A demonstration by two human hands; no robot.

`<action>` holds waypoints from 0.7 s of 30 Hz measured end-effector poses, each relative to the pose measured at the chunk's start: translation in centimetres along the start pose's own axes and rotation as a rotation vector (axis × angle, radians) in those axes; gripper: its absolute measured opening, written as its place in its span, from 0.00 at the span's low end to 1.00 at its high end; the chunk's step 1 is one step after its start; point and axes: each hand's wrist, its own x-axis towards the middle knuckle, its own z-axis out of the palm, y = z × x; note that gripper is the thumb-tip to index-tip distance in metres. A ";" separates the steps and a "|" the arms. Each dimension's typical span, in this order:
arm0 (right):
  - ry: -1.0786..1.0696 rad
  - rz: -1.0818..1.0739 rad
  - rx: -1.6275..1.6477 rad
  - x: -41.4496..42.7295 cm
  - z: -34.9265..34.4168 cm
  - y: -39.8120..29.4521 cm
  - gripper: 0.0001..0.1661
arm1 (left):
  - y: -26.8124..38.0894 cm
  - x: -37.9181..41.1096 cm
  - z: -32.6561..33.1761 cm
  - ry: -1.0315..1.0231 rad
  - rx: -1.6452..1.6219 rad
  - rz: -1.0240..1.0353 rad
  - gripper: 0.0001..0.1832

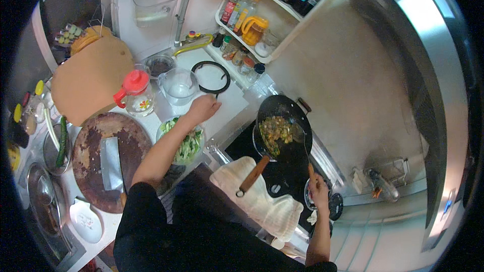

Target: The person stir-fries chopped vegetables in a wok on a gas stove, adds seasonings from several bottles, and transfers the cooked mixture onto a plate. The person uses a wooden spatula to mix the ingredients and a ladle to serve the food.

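My right hand [318, 190] grips the wooden handle of a metal spatula [306, 153]. Its blade rests among chopped, browned food [278, 132] in a black wok [283, 105]. The wok sits on a black cooktop [280, 190], its wooden handle [255, 175] pointing towards me. My left hand [205, 108] is at the near edge of a black metal ring stand [228, 77], fingers curled; whether it holds the stand is hidden. Under my left forearm stands a bowl of cut green vegetables [187, 151].
A cleaver [111, 162] lies on a round chopping board [89, 181]. Nearby stand a red-lidded glass jug [140, 100] and a clear measuring jug [181, 85]. A cloth [261, 200] drapes the cooktop's front edge. Condiment shelves [261, 51] hang behind; a lidded pan [45, 200] is at left.
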 end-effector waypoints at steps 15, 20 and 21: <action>-0.042 0.661 0.481 -2.5 4.0 -5.3 0.23 | -21.9 30.5 9.9 0.407 -0.210 -0.279 0.18; 0.007 0.756 0.465 -3.4 4.7 -5.8 0.20 | -23.2 36.1 10.4 0.346 -0.363 -0.352 0.28; 0.017 0.802 0.442 -3.3 4.8 -6.2 0.20 | -24.1 36.7 11.1 0.362 -0.349 -0.368 0.29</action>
